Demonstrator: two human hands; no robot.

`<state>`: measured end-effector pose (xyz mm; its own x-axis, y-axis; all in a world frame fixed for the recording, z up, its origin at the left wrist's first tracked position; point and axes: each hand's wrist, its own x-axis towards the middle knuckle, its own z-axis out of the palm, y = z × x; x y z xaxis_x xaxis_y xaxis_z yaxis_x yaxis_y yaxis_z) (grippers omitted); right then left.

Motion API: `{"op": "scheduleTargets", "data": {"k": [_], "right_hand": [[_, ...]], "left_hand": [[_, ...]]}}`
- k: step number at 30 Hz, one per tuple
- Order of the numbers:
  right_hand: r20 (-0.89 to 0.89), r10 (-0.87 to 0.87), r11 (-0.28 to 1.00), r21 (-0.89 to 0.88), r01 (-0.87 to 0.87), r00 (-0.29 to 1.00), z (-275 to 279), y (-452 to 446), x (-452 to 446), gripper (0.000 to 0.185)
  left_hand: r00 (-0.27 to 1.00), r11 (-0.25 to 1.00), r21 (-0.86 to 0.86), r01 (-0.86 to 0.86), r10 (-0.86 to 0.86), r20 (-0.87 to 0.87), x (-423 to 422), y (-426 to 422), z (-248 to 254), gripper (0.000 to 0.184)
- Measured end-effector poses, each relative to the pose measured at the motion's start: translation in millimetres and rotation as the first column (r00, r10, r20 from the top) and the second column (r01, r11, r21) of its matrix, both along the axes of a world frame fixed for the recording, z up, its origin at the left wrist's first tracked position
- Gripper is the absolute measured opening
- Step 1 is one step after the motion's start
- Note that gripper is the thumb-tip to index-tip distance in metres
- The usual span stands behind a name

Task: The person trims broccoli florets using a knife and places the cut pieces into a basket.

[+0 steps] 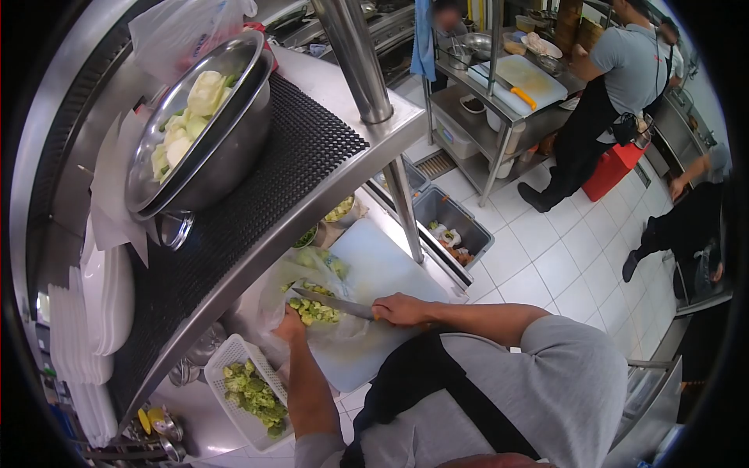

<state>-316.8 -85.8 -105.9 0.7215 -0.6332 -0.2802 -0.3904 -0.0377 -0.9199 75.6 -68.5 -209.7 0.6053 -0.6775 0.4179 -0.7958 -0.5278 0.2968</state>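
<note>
My right hand [400, 310] is closed round the handle of a knife [343, 304], whose blade points left over chopped green pieces [314, 310]. Those pieces lie at the mouth of a clear plastic bag [273, 295]. At the bag's left edge, my left hand [290, 324] is closed on the plastic, its fingertips partly hidden. Under the bag and knife is a pale blue cutting board [374, 257]. A white basket [226, 394] with broccoli [256, 396] stands below and left of the board.
Above the worktop, a steel shelf [304, 210] holds metal bowls [234, 148] and stacked white plates [105, 304]. Beyond the board stands a grey bin [480, 243] with scraps. People [628, 70] stand at the upper right and right, near a second table.
</note>
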Motion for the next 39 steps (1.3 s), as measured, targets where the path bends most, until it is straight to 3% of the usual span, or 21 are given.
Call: {"op": "scheduleTargets", "data": {"k": [8, 14, 16, 18, 20, 23, 26, 29, 32, 35, 38, 39], "right_hand": [[-0.033, 0.012, 0.997, 0.071, -0.01, 0.999, 7.9, -0.2, -2.3, 0.039], [-0.001, 0.014, 1.0, -0.009, -0.014, 1.0, -0.4, -0.5, -1.8, 0.039], [-0.01, 0.006, 0.998, -0.059, -0.006, 1.0, -0.8, 0.2, -1.5, 0.038], [-0.017, -0.002, 0.998, -0.067, 0.0, 1.0, -3.3, -0.1, -0.3, 0.038], [-0.025, -0.005, 1.0, -0.028, 0.005, 1.0, -8.7, -0.6, 1.4, 0.038], [0.008, 0.016, 1.0, -0.014, -0.016, 1.0, -1.5, 0.5, -2.4, 0.039], [0.003, 0.016, 1.0, -0.021, -0.016, 1.0, -10.3, -1.3, -1.8, 0.038], [-0.028, 0.017, 0.996, 0.091, -0.015, 0.999, 5.2, -1.7, -4.6, 0.038], [-0.019, 0.02, 0.994, 0.11, -0.018, 1.0, 2.7, -3.2, -5.0, 0.039], [0.081, 0.01, 1.0, -0.017, -0.008, 0.997, -19.6, -2.1, -2.9, 0.039], [0.038, 0.001, 0.999, -0.047, 0.001, 0.999, -0.7, -2.1, -6.2, 0.039], [0.039, 0.005, 1.0, -0.013, -0.005, 0.999, -0.9, -1.9, -5.5, 0.039]], "left_hand": [[0.988, 0.989, -0.144, 0.018, 0.004, 0.155, 3.0, -1.8, -10.3, 0.039], [0.952, 0.989, -0.146, -0.018, 0.062, 0.301, -3.9, -2.2, -10.4, 0.037], [0.952, 0.999, 0.027, -0.036, 0.026, 0.305, 30.5, -0.3, -55.9, 0.036], [0.96, 1.0, 0.017, -0.007, 0.002, 0.279, 34.5, -6.4, -55.8, 0.036], [0.974, 0.983, -0.173, 0.062, -0.021, 0.226, 0.9, -0.2, -22.5, 0.04], [0.99, 1.0, 0.002, -0.017, 0.016, 0.143, -16.2, 4.5, 8.3, 0.046], [0.918, 0.98, 0.093, -0.178, 0.131, 0.375, 11.9, -3.8, -37.0, 0.052], [0.945, 0.954, 0.236, -0.186, 0.109, 0.308, 12.1, -4.5, -30.1, 0.056], [0.987, 0.901, 0.404, -0.158, 0.154, 0.043, -13.2, -3.1, 13.5, 0.053], [0.984, 0.953, 0.246, -0.178, 0.165, 0.073, 0.7, -5.3, -12.3, 0.057], [0.972, 0.899, 0.389, -0.2, 0.233, -0.039, -18.9, -3.8, 20.3, 0.059], [0.981, 0.956, 0.241, -0.169, 0.14, 0.134, 14.4, -5.1, -30.5, 0.051]]}}
